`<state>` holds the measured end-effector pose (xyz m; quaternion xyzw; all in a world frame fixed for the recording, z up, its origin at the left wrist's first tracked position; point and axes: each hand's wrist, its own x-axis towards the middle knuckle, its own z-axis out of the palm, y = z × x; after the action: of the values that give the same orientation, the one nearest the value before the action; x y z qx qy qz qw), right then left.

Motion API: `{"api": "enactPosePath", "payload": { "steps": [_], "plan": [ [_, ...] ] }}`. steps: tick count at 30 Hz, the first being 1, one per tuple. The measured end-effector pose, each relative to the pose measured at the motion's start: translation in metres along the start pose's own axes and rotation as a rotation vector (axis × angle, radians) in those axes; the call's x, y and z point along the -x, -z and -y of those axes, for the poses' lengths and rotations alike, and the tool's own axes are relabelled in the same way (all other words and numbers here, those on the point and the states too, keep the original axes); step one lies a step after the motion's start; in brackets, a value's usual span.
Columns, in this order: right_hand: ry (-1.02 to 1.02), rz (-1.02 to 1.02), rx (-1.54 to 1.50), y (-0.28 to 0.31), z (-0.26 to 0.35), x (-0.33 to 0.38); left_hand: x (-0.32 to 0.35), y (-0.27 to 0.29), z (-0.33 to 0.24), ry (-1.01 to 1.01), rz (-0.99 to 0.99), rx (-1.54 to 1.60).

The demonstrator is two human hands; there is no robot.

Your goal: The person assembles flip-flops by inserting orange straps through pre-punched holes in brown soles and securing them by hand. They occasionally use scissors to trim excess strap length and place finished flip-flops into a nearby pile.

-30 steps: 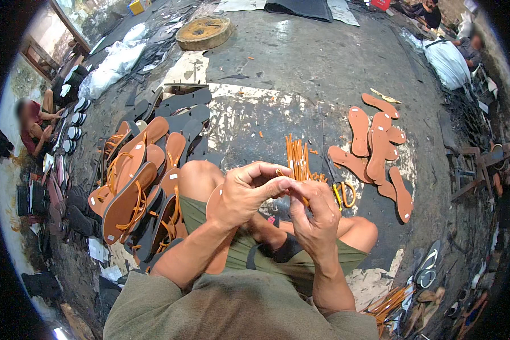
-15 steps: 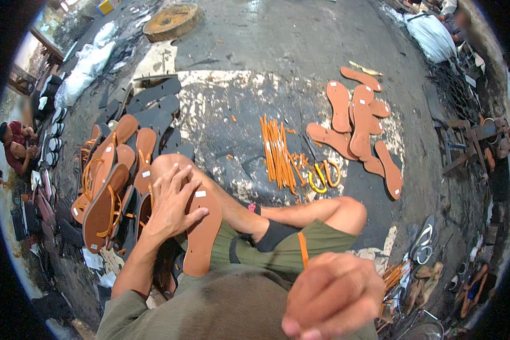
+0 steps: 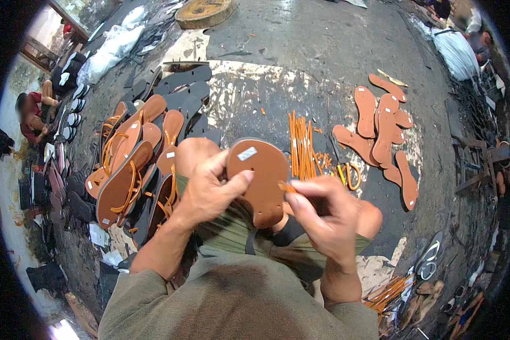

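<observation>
My left hand [image 3: 209, 190] grips a brown sandal sole [image 3: 266, 184] by its left side, thumb pressed on the top face. The sole is tilted up above my lap, with a small white label at its wide end and small holes in it. Close to its right edge, my right hand [image 3: 326, 218] pinches an orange strap [image 3: 287, 186] between thumb and fingers. The strap's tip points toward the sole; most of its length is hidden by the hand.
Finished sandals with orange straps [image 3: 119, 190] are piled at my left. Ahead lie a bundle of orange straps [image 3: 302, 144] and yellow-handled scissors [image 3: 352, 176]. Loose brown soles [image 3: 386, 130] are scattered at the right. A round wooden block [image 3: 205, 13] stands at the back; a person [image 3: 33, 116] sits far left.
My left hand has lifted the sole off my left leg and brought it to the middle, tilted up. My right hand has come forward from low on the right, carrying the orange strap to the sole.
</observation>
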<state>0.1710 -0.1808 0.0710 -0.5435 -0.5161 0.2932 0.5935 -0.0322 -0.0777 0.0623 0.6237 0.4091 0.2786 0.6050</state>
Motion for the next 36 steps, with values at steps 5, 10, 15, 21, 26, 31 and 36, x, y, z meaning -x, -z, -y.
{"api": "enactPosePath", "payload": {
  "steps": [5, 10, 15, 21, 26, 31, 36],
  "plan": [
    [0.091, -0.004, 0.276, -0.021, -0.023, -0.005, -0.005, -0.015, -0.002, -0.184, 0.028, -0.108],
    [0.093, 0.028, 0.351, -0.023, -0.016, -0.004, -0.005, -0.021, 0.003, -0.374, -0.059, -0.338],
    [0.163, 0.03, 0.356, -0.028, -0.019, -0.006, -0.006, -0.029, 0.014, -0.388, -0.099, -0.278],
    [0.149, -0.022, 0.447, -0.027, -0.04, -0.005, -0.001, -0.036, 0.015, -0.428, 0.044, -0.407],
    [0.071, -0.051, 0.41, -0.021, -0.051, -0.006, -0.01, -0.04, 0.022, -0.352, 0.05, -0.233],
    [0.07, 0.025, 0.395, -0.009, -0.046, -0.01, -0.028, -0.015, 0.028, -0.226, 0.172, 0.11],
    [0.303, -0.051, 0.552, -0.011, -0.033, -0.018, -0.041, -0.017, 0.051, -0.365, 0.016, -0.016]
  ]
}}
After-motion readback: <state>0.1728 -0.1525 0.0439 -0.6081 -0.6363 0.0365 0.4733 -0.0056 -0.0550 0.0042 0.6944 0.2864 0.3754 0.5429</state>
